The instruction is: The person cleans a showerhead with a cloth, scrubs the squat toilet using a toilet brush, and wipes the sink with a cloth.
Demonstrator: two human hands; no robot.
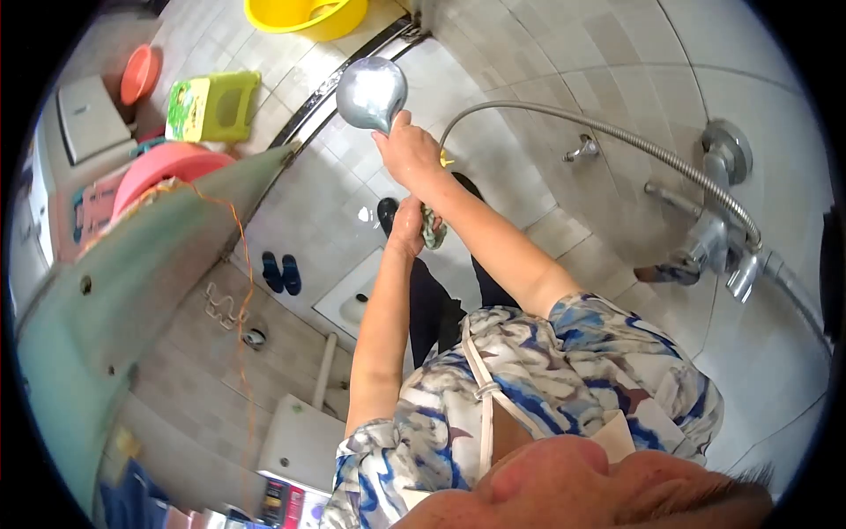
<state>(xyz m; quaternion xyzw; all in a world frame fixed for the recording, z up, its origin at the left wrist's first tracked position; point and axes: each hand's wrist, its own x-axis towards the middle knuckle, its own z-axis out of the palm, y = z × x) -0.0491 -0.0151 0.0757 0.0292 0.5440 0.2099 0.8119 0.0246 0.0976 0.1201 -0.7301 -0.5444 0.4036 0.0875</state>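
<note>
My right hand (411, 153) is wrapped round the neck of a silver shower head (372, 93), held out in front of me. From near that hand, a metal shower hose (564, 113) arcs to the wall on the right. Closer to my body, my left hand (407, 227) is closed on a bunched grey-green cloth (433, 228), which hangs out on its right side. My right forearm passes above the cloth and partly covers it. Water streaming from the shower head cannot be made out.
The chrome mixer tap (705, 242) and a small tap (582, 148) jut from the tiled wall. A yellow basin (339, 25), green stool (231, 106), pink basin (145, 172) and orange basin (139, 75) stand beyond the threshold. Dark slippers (281, 274) lie near the squat toilet (330, 304).
</note>
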